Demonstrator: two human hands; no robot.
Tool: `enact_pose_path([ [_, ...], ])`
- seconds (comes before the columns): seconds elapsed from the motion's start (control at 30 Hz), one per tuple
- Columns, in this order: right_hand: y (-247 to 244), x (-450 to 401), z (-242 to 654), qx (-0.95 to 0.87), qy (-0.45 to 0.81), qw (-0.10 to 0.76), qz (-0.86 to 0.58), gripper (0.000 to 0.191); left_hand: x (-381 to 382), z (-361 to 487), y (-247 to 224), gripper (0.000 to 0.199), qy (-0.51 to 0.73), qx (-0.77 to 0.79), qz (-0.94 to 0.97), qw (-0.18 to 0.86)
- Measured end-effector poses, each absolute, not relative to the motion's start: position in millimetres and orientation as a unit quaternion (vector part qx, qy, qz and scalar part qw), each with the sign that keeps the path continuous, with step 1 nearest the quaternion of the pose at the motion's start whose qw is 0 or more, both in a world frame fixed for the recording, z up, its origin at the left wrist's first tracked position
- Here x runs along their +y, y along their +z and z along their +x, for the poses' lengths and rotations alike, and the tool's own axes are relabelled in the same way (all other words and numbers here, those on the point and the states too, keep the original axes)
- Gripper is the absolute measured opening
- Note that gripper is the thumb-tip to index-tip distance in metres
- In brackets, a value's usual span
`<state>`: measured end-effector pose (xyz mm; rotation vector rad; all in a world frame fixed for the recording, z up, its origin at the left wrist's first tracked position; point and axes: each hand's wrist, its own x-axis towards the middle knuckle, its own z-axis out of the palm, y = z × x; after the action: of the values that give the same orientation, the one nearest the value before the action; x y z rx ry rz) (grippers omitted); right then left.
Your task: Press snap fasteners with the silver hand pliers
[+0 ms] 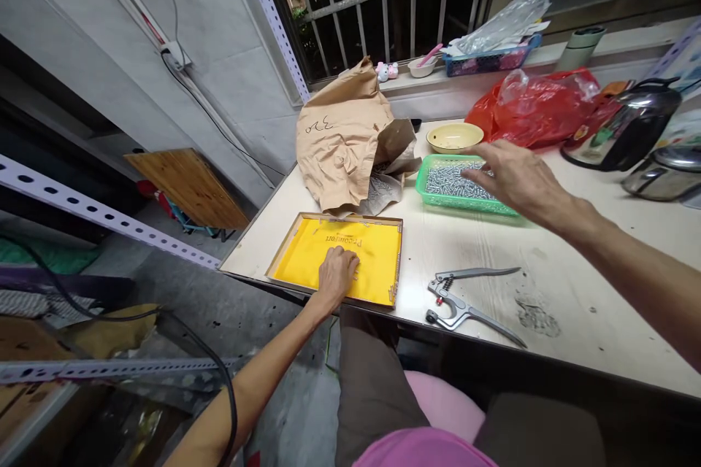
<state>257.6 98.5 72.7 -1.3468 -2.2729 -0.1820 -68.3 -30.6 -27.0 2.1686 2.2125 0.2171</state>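
My left hand (336, 277) is closest, its fingers lying together on a yellow sheet (372, 263) in a shallow wooden frame (334, 217), gripping nothing. If I lean on the frame's near side, it could tip or slide, since it sits right by the table's (575, 284) edge.

My right hand (520, 179) is over the green plastic tray (421, 186), fingers spread wide and empty; I can't tell whether the fingertips touch the small metal fasteners (452, 181) heaped inside. (That tray is shallow: one careless brush and they'd scatter.)

Just in front of the tray lie snap pliers (457, 310), where a sleeve or wrist could knock them. Left of the tray slumps a brown paper bag (339, 135). Behind it sits a cream bowl (454, 137), and farther right, a red plastic bag (539, 113) and a kettle (624, 128).
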Motion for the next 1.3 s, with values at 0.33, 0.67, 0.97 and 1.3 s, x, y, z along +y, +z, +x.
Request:
enact_pose_path([
  [0.33, -15, -36, 283, -0.867, 0.086, 0.187, -0.453, 0.031, -22, -71, -28, 0.021, -0.005, 0.670, 0.743, 0.008],
  [0.67, -50, -82, 300, -0.846, 0.153, 0.154, -0.486, 0.027, -36, -1, -5, 0.015, 0.226, 0.643, 0.564, 0.466],
  [0.97, -47, -85, 289, -0.832, 0.123, 0.118, -0.528, 0.026, -39, 52, -17, 0.015, 0.160, 0.634, 0.499, 0.568],
  [1.3, -42, -58, 294, -0.839, 0.057, 0.049, -0.538, 0.017, -36, 71, -17, 0.025, 0.107, 0.659, 0.477, 0.572],
])
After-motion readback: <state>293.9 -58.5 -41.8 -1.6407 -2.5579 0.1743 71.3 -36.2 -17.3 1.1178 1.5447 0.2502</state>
